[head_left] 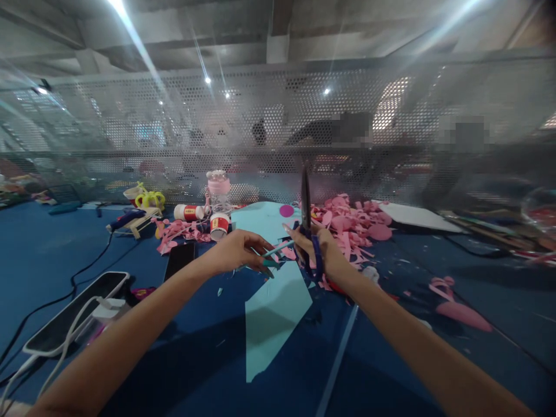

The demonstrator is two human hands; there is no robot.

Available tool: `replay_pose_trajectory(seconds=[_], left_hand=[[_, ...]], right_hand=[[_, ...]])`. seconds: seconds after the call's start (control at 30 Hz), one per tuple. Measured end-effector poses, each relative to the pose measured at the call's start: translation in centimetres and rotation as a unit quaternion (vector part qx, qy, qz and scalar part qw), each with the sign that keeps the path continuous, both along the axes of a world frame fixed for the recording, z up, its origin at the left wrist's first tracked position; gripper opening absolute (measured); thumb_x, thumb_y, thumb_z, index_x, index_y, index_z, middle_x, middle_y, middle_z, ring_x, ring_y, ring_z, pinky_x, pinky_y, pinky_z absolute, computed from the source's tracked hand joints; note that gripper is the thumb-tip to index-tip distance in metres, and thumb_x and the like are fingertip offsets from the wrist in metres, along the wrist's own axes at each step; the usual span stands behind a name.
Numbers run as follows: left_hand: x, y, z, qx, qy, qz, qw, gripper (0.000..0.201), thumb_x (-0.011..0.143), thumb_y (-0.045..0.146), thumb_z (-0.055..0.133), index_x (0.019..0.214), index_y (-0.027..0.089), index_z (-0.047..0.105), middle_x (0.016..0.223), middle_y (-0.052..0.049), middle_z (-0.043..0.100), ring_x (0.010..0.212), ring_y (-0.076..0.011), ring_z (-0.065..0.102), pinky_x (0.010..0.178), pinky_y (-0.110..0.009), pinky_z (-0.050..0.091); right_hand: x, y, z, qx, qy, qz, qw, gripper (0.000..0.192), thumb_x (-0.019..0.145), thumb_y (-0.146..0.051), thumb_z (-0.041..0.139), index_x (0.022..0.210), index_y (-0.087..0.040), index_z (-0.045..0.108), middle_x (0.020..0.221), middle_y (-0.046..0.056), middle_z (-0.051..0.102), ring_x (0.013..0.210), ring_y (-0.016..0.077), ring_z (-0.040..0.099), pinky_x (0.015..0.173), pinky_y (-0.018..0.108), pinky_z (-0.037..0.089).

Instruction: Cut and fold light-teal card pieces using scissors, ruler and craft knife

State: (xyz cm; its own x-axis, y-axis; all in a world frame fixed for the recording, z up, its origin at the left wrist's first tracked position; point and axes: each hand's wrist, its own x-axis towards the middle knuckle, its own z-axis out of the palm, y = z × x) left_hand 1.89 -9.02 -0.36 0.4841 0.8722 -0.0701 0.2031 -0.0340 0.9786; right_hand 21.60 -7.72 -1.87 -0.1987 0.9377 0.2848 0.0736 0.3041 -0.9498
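My left hand (pixel 238 252) has its fingers closed on a narrow teal strip (pixel 278 249), which looks like paper or thin foam. The strip's other end reaches the fingertips of my right hand (pixel 326 250). That hand grips a pair of scissors (pixel 306 200) with dark blue handles, the dark blades pointing upward. Whether the blades are parted is hard to make out. Below both hands lies an angular light teal sheet (pixel 278 318) on the blue table. A larger teal sheet (pixel 256 217) rests behind them, with a magenta disc (pixel 286 211) on it.
Pink scraps (pixel 343 223) heap up behind my right hand. Left of centre stand a clear bottle (pixel 218 191) and paper cups (pixel 219 226). A phone (pixel 179 259), a glue gun (pixel 125 220) and a corded power strip (pixel 78 313) lie left. A perforated screen (pixel 269 116) borders the table's back.
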Motion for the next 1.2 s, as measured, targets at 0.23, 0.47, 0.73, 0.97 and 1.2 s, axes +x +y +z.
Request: replay_pose_trajectory(seconds=[0.23, 0.47, 0.73, 0.97, 1.2], left_hand=[[0.3, -0.1, -0.1, -0.003, -0.016, -0.037, 0.999, 0.019, 0.070, 0.019, 0.068, 0.088, 0.011, 0.065, 0.076, -0.006, 0.070, 0.063, -0.0128, 0.066, 0.064, -0.026, 0.051], [0.4, -0.1, -0.9, -0.008, 0.014, -0.046, 0.999, 0.021, 0.064, 0.017, 0.069, 0.084, 0.012, 0.067, 0.067, -0.002, 0.069, 0.058, -0.0107, 0.062, 0.058, -0.022, 0.047], [0.3, 0.1, -1.0, -0.022, -0.017, -0.016, 0.999, 0.028, 0.057, 0.020, 0.076, 0.081, 0.011, 0.065, 0.068, -0.004, 0.068, 0.060, -0.0122, 0.063, 0.056, -0.022, 0.048], [0.4, 0.1, -0.6, 0.050, -0.145, 0.095, 0.984, 0.040, 0.050, 0.023, 0.083, 0.083, 0.012, 0.064, 0.072, -0.003, 0.068, 0.066, -0.0125, 0.064, 0.068, -0.027, 0.053], [0.6, 0.0, -0.4, 0.065, -0.184, 0.119, 0.974, 0.039, 0.054, 0.019, 0.080, 0.088, 0.011, 0.065, 0.079, -0.005, 0.071, 0.074, -0.0147, 0.066, 0.074, -0.028, 0.053]], right_hand=[[0.4, 0.7, -0.8, 0.018, -0.002, -0.001, 1.000, 0.038, 0.067, -0.051, 0.067, 0.060, -0.020, 0.047, 0.037, -0.008, 0.044, 0.030, 0.0075, 0.039, 0.033, 0.022, 0.031], [-0.3, -0.4, -0.2, 0.017, 0.033, -0.001, 0.999, 0.039, 0.062, -0.052, 0.070, 0.061, -0.021, 0.046, 0.038, -0.009, 0.040, 0.030, 0.0069, 0.034, 0.031, 0.022, 0.029], [-0.2, -0.6, 0.2, 0.017, 0.027, -0.010, 0.999, 0.047, 0.068, -0.060, 0.060, 0.050, -0.019, 0.047, 0.037, -0.004, 0.046, 0.029, 0.0085, 0.042, 0.030, 0.022, 0.033], [-0.8, -0.3, -1.2, -0.047, 0.046, 0.027, 0.997, 0.042, 0.062, -0.056, 0.068, 0.059, -0.017, 0.053, 0.049, -0.001, 0.057, 0.040, 0.0116, 0.054, 0.038, 0.023, 0.045], [-2.0, -1.1, -1.7, -0.117, 0.165, 0.040, 0.979, 0.043, 0.043, -0.035, 0.084, 0.062, -0.018, 0.049, 0.046, -0.007, 0.051, 0.036, 0.0100, 0.052, 0.037, 0.022, 0.043]])
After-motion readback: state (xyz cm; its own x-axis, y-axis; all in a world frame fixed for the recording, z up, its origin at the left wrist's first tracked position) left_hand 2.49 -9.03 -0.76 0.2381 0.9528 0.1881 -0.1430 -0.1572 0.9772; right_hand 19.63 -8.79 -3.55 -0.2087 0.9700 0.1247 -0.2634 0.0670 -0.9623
